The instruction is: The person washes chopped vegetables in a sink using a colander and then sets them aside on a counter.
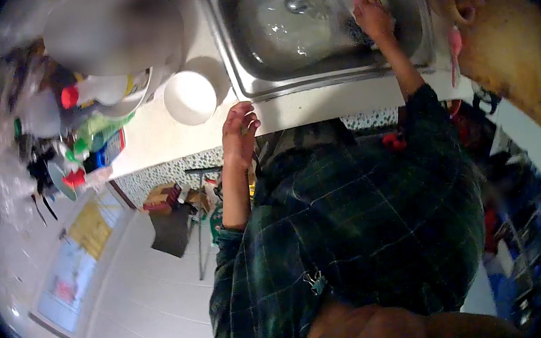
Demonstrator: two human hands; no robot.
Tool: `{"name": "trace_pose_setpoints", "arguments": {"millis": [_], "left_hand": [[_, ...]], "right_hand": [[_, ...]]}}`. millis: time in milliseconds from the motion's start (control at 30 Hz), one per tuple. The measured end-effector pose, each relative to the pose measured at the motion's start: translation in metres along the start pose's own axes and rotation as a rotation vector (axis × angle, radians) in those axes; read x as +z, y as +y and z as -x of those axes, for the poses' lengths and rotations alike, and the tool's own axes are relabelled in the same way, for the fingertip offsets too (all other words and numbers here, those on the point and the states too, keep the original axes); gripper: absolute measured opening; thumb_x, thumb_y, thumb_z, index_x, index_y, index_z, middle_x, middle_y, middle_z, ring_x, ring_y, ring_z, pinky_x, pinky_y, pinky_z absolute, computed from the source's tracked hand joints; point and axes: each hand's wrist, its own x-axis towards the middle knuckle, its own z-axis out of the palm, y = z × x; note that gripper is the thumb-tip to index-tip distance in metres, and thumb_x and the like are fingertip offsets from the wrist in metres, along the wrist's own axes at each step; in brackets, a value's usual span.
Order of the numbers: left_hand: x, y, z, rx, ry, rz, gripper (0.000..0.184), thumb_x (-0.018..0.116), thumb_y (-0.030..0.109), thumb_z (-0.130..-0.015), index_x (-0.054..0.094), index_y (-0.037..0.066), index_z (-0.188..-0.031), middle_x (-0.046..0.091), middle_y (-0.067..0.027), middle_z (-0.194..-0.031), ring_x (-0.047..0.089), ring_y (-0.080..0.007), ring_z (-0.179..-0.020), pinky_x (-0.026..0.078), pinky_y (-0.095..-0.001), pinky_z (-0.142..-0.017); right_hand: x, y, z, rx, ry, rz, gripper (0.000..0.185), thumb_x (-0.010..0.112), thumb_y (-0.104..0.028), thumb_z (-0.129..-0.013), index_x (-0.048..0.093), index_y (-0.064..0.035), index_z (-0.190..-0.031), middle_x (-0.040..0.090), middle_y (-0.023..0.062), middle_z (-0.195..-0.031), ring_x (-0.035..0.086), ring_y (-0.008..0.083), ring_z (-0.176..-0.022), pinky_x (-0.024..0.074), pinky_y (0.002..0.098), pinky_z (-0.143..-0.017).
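My right hand (373, 18) is inside the metal sink (237, 73), at its right side, with the fingers curled downward. What they hold, if anything, I cannot make out; a dark patch lies just beside the hand. Shallow water (289, 35) covers the sink floor around the drain (296, 2). At the counter's front edge, left of the sink, my left hand (240, 127) is raised with bent fingers apart and nothing in them. The nearest thing to it is a white bowl (190, 98) on the counter.
A white bottle with a red cap (97, 91) lies among packets and bags at the left. A large grey round shape (114, 30), blurred, stands behind it. Right of the sink are a pink-handled tool (455, 50) and a wooden board (514, 44).
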Motion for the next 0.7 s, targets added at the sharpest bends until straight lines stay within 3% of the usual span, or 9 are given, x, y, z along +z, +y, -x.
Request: {"name": "trace_pose_setpoints", "arguments": {"millis": [67, 167, 267, 333, 433, 500, 567, 600, 700], "left_hand": [[-0.006, 0.001, 0.015, 0.019, 0.032, -0.025, 0.021, 0.054, 0.022, -0.084, 0.053, 0.007, -0.098, 0.052, -0.0004, -0.09, 0.048, -0.0114, -0.079, 0.041, -0.028, -0.072], [-0.061, -0.011, 0.043, -0.013, -0.073, 0.023, 0.016, 0.051, 0.017, -0.085, 0.053, 0.006, -0.096, 0.052, -0.0018, -0.086, 0.049, -0.0113, -0.074, 0.041, -0.026, -0.064], [-0.099, -0.004, 0.085, -0.002, 0.036, 0.144, 0.012, 0.05, 0.011, -0.085, 0.053, 0.004, -0.095, 0.054, -0.0032, -0.083, 0.05, -0.011, -0.068, 0.04, -0.0232, -0.06], [-0.16, -0.021, 0.09, 0.036, 0.348, 0.197, 0.012, 0.053, 0.012, -0.084, 0.055, 0.004, -0.092, 0.055, -0.0025, -0.08, 0.05, -0.0111, -0.067, 0.041, -0.0238, -0.061], [-0.326, -0.033, 0.098, 0.338, 0.234, 0.469, 0.015, 0.052, 0.008, -0.081, 0.056, 0.003, -0.094, 0.058, -0.0042, -0.087, 0.055, -0.0148, -0.078, 0.045, -0.0254, -0.072], [-0.353, 0.045, 0.138, 0.585, 0.409, 0.425, 0.016, 0.051, 0.004, -0.08, 0.054, 0.002, -0.096, 0.058, -0.0065, -0.094, 0.056, -0.0176, -0.087, 0.044, -0.0263, -0.082], [-0.394, 0.122, 0.161, 0.725, 0.624, 0.356, 0.018, 0.049, -0.003, -0.078, 0.052, 0.001, -0.096, 0.057, -0.0086, -0.095, 0.055, -0.0193, -0.089, 0.043, -0.0259, -0.084], [-0.421, 0.159, 0.165, 0.811, 0.697, 0.22, 0.019, 0.044, -0.007, -0.076, 0.053, 0.0, -0.091, 0.056, -0.0097, -0.094, 0.056, -0.0206, -0.089, 0.044, -0.0269, -0.084], [-0.497, 0.27, 0.167, 1.16, 0.805, 0.088, 0.013, 0.046, 0.0, -0.081, 0.053, -0.005, -0.091, 0.056, -0.0127, -0.092, 0.057, -0.0238, -0.087, 0.048, -0.0301, -0.079]], "right_hand": [[-0.014, -0.053, -0.022, -0.062, 0.065, -0.339, 0.02, 0.053, -0.021, -0.08, 0.056, -0.0082, -0.095, 0.058, 0.0132, -0.087, 0.056, 0.0339, -0.076, 0.046, 0.0433, -0.067], [0.004, -0.12, -0.023, -0.42, -0.028, -0.718, 0.024, 0.053, -0.004, -0.079, 0.053, -0.0054, -0.103, 0.054, 0.0183, -0.099, 0.052, 0.0377, -0.093, 0.0429, 0.0409, -0.076], [0.179, -0.105, -0.006, -0.384, -0.308, -0.23, 0.044, 0.052, -0.001, -0.074, 0.046, -0.0025, -0.117, 0.049, 0.0224, -0.116, 0.05, 0.0383, -0.102, 0.0411, 0.0408, -0.088], [0.142, -0.157, -0.009, -0.433, -0.681, -0.121, 0.045, 0.054, -0.005, -0.073, 0.046, -0.0025, -0.118, 0.05, 0.0223, -0.115, 0.049, 0.0383, -0.104, 0.0407, 0.0412, -0.088], [0.178, -0.16, -0.028, -0.534, -0.312, -0.529, 0.046, 0.055, -0.009, -0.073, 0.047, -0.001, -0.117, 0.053, 0.0224, -0.111, 0.049, 0.038, -0.104, 0.0407, 0.0409, -0.088], [0.172, -0.142, -0.023, -0.037, -0.419, -0.169, 0.043, 0.055, -0.014, -0.074, 0.05, -0.0004, -0.114, 0.052, 0.0232, -0.111, 0.05, 0.0368, -0.104, 0.0406, 0.0409, -0.087], [0.175, -0.098, -0.012, -0.455, -0.282, -0.231, 0.034, 0.055, -0.022, -0.077, 0.056, -0.0009, -0.103, 0.057, 0.0193, -0.103, 0.053, 0.0352, -0.094, 0.0418, 0.0399, -0.086], [0.15, -0.112, -0.023, -0.303, -0.641, -0.002, 0.034, 0.055, -0.02, -0.077, 0.054, 0.0002, -0.105, 0.056, 0.0199, -0.103, 0.052, 0.0355, -0.095, 0.042, 0.0402, -0.085], [0.136, -0.103, 0.0, -0.297, -0.218, -0.44, 0.03, 0.055, -0.016, -0.079, 0.054, 0.0009, -0.103, 0.055, 0.02, -0.102, 0.052, 0.0343, -0.094, 0.0428, 0.041, -0.082]]}}
